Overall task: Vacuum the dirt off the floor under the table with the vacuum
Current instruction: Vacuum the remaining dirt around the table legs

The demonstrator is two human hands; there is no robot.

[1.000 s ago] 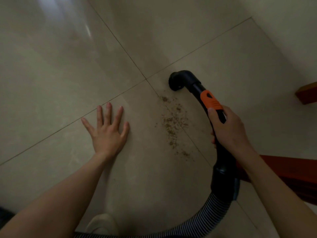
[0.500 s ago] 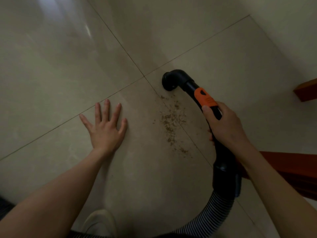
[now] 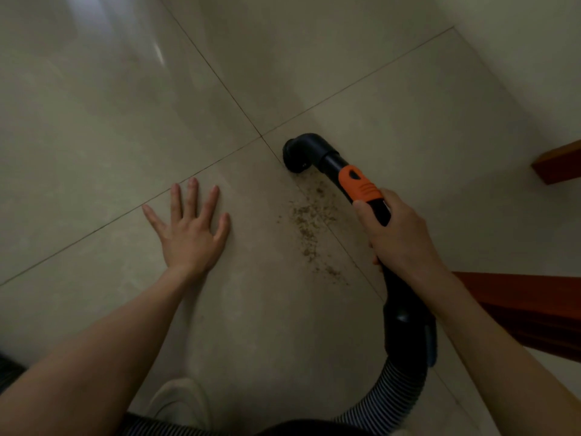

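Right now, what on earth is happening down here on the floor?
A person is vacuuming crumbs off a tiled floor. Their right hand grips the black vacuum wand just below its orange slider, with the nozzle down at the far end of a trail of brown dirt. The left hand rests flat on the tile, fingers spread. Most of the dirt is not yet picked up.

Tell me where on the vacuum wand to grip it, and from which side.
Grip the black tube of the vacuum wand just behind its orange collar, as the right hand does, coming from above with fingers curled round it. The tube there is slim and rises from the nozzle on the floor, giving steering control over the dirt.
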